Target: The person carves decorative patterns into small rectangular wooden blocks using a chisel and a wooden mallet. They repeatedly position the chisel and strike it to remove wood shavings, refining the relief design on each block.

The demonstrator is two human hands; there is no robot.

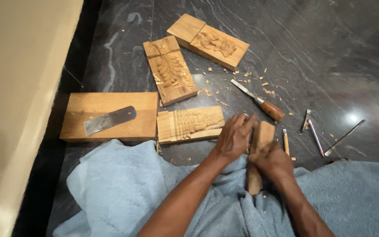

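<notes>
I sit on a dark stone floor [321, 52] with a light blue towel [123, 188] over my lap. My right hand [273, 161] grips a long plain wooden piece [263, 134] that stands tilted on the towel. My left hand [234, 137] lies against the upper left edge of that piece, fingers curled over it. Whether a small tool sits under the left fingers is hidden. A carved wooden panel [189, 125] lies just left of my left hand.
Two more carved panels [169, 70] [209, 40] lie farther out. A plain board [110, 103] at the left carries a flat metal blade [109, 120]. A wooden-handled chisel [259, 102], several thin metal tools [316, 137] and wood chips lie at the right. A cream wall [18, 87] bounds the left.
</notes>
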